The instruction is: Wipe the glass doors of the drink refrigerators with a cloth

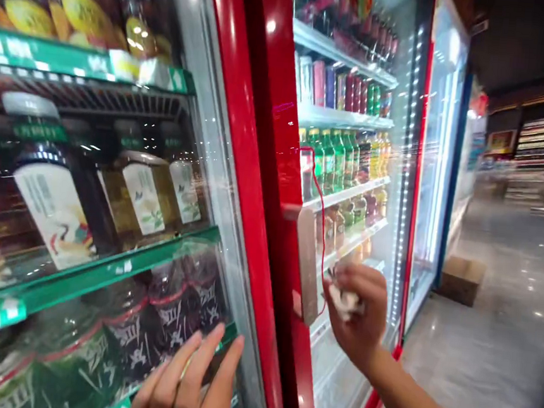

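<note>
White wad of tissue or cloth [344, 302] sits bunched in the right hand [354, 319], its fingers [358, 281] clenched around it; that tight curl keeps the wad clear of the thin red cord [322, 215] looping just beside them. Just left of those fingers is the silver door handle [307, 264] on the red door frame [278, 135]. Farther left and lower, the left hand [187, 384] lies open, its fingers [200, 366] spread flat against the glass door [209, 160], gripping nothing. Dark bottles [172, 303] stand behind the glass, just above those fingertips.
</note>
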A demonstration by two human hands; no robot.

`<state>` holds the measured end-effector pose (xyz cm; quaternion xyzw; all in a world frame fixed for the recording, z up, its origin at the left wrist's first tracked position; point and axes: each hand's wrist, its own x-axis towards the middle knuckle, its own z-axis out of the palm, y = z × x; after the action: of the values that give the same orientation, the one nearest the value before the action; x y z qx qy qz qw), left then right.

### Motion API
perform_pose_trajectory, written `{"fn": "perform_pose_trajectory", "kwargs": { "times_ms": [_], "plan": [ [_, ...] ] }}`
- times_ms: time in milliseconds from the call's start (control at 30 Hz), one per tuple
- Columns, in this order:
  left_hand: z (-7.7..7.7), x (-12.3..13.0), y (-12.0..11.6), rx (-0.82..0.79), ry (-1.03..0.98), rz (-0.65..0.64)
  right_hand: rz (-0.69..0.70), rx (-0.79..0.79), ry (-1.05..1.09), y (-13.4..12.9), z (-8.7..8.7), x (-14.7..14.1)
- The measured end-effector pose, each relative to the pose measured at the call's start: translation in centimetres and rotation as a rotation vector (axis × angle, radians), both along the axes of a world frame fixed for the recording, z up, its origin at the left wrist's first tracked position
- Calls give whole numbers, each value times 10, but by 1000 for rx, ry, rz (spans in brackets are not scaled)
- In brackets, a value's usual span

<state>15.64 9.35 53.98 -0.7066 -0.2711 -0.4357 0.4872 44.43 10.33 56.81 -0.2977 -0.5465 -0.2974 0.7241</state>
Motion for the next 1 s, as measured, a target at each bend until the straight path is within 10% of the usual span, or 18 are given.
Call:
{"fn": "perform_pose_trajectory", "kwargs": {
  "times_ms": [133, 267, 667, 1000],
  "plan": [
    [121, 85, 4, -75, -26, -2, 255, -392, 179, 24, 87, 37],
    [176, 125, 25, -17, -136, 179, 547, -764, 71, 42, 118, 43],
    [163, 122, 37, -199, -135, 339, 1090, -1160, 357, 40, 77, 25],
    [165, 119, 43, -195, -104, 234, 929, -993, 518, 26, 90, -3]
  ]
}}
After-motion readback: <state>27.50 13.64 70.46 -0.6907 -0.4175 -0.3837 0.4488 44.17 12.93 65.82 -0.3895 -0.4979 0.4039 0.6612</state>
